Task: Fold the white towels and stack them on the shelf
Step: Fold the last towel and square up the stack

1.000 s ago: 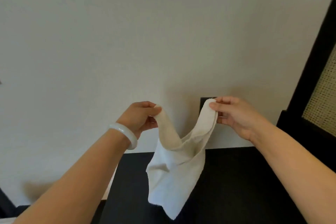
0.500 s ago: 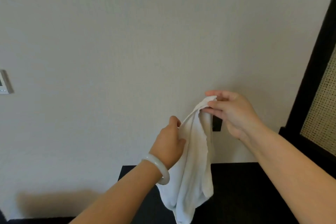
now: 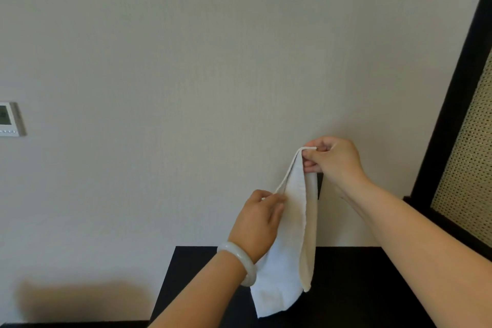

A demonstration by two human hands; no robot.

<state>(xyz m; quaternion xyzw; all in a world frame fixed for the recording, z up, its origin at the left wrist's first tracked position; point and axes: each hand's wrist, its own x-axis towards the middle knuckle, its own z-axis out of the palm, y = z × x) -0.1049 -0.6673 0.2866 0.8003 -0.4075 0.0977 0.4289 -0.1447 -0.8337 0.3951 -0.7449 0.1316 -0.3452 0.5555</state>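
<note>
the white towel (image 3: 295,234) hangs folded lengthwise above the black counter (image 3: 359,287), its lower end showing against the counter's dark top. the right hand (image 3: 332,160), highest above the counter, pinches the towel's top end between thumb and curled fingers. the left hand (image 3: 258,224) is lower, nearer the counter, a pale bracelet (image 3: 241,261) at its wrist, and it grips the towel's left edge partway down.

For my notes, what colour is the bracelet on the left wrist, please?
The bracelet is milky white; head view.
</note>
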